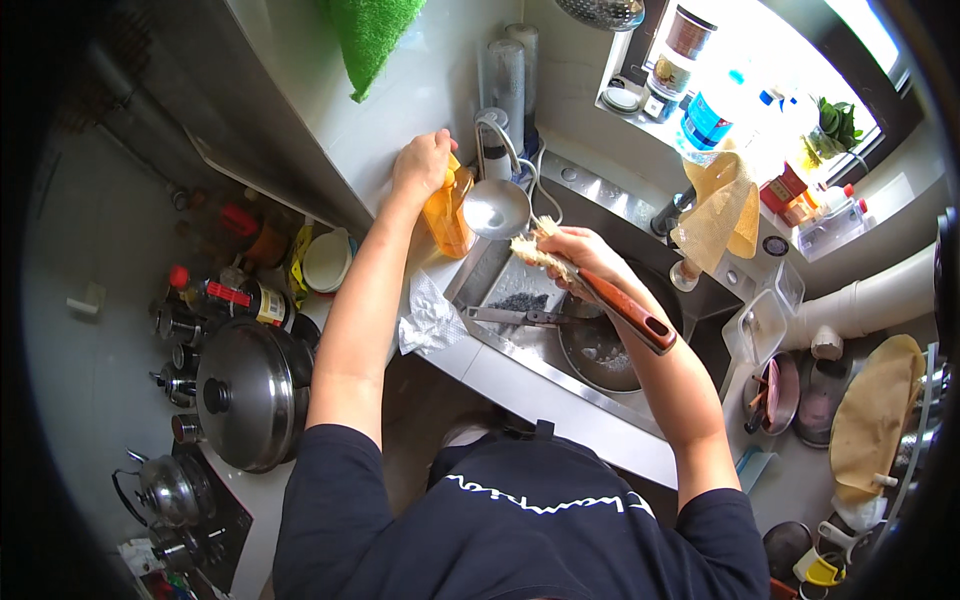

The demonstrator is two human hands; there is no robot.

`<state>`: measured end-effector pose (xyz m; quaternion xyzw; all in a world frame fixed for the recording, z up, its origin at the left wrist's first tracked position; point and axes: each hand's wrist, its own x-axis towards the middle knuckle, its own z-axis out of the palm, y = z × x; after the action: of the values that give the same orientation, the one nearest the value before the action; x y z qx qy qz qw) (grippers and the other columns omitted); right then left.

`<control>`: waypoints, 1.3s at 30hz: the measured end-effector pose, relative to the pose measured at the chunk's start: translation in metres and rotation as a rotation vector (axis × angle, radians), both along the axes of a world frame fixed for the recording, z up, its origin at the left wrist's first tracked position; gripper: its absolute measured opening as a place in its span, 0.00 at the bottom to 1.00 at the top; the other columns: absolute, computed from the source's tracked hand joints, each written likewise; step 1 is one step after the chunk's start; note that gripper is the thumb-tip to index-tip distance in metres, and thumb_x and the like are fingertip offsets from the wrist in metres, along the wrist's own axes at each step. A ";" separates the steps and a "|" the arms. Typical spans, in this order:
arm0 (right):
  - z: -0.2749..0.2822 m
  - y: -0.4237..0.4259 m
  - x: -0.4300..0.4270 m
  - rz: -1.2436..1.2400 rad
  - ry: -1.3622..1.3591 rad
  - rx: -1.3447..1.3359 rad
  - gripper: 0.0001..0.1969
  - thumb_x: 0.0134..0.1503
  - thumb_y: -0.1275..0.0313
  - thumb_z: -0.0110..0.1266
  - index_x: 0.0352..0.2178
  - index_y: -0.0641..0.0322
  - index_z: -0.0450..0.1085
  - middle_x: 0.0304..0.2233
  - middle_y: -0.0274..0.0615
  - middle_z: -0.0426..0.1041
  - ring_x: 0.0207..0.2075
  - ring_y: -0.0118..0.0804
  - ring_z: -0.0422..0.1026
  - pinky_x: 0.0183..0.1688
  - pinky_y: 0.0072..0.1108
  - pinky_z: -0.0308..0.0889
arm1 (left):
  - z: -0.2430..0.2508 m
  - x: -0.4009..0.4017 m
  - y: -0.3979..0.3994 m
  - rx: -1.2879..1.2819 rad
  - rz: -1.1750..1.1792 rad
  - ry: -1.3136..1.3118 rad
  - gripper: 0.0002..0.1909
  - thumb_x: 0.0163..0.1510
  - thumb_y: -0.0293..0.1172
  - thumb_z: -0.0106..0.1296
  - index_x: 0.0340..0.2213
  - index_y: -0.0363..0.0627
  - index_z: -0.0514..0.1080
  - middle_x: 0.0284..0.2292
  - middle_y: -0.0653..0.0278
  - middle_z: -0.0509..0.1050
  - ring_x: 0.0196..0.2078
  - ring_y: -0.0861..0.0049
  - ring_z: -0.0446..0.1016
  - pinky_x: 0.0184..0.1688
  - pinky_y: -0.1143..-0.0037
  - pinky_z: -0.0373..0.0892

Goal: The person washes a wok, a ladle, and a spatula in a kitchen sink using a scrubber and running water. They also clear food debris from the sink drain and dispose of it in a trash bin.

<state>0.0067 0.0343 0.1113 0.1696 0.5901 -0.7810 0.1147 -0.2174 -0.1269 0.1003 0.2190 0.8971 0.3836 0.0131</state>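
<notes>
My left hand (424,171) grips the yellow top of a bottle of orange liquid (448,221), which stands at the sink's left back corner. Over the sink, my right hand (581,253) holds a utensil by its shaft; its brown handle (626,311) points back toward me. A pale fibrous scrubber (541,259) is bunched in the same hand. A shiny metal ladle bowl (496,208) shows beside the bottle; its join to the handle is hidden. Below, a wet frying pan (604,349) lies in the steel sink (517,341), its handle (517,316) toward the left rim.
Crumpled paper towel (431,319) lies on the counter's left edge. Behind the bottle stand clear filter cylinders (504,82). A tan cloth (716,206) drapes over the faucet area. Plastic containers (759,326) sit right; a large lidded pot (244,397) stands left.
</notes>
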 end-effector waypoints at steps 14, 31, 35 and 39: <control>0.010 -0.012 -0.012 -0.060 -0.042 -0.078 0.09 0.47 0.71 0.48 0.23 0.69 0.69 0.15 0.36 0.66 0.11 0.22 0.62 0.13 0.13 0.58 | -0.016 0.015 0.007 0.032 0.071 0.015 0.24 0.54 0.46 0.31 0.26 0.40 0.72 0.25 0.55 0.73 0.31 0.64 0.72 0.36 0.70 0.65; -0.064 0.029 0.051 -0.286 -0.071 -0.120 0.11 0.49 0.67 0.46 0.25 0.65 0.69 0.15 0.36 0.67 0.12 0.24 0.63 0.14 0.16 0.58 | -0.058 0.180 0.001 0.685 -0.355 -0.256 0.10 0.55 0.34 0.39 0.25 0.40 0.63 0.23 0.67 0.67 0.24 0.86 0.66 0.25 0.85 0.61; -0.099 0.031 0.080 -0.565 -0.017 0.005 0.07 0.46 0.73 0.46 0.25 0.66 0.68 0.20 0.33 0.69 0.19 0.23 0.65 0.22 0.16 0.60 | -0.060 0.271 0.036 0.359 -0.430 -1.426 0.25 0.54 0.54 0.35 0.33 0.41 0.64 0.28 0.57 0.71 0.30 0.70 0.73 0.31 0.73 0.71; -0.147 0.034 0.101 -0.720 0.008 0.074 0.06 0.47 0.75 0.44 0.26 0.65 0.67 0.22 0.32 0.68 0.22 0.22 0.63 0.24 0.16 0.59 | -0.073 0.290 0.073 0.556 -0.355 -1.650 0.21 0.55 0.49 0.38 0.34 0.39 0.64 0.26 0.60 0.71 0.25 0.75 0.71 0.29 0.74 0.71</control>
<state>0.1080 0.0686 -0.0355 0.3673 0.5210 -0.7500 -0.1763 0.0724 -0.0543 0.0269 0.0039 0.4294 0.6154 0.6610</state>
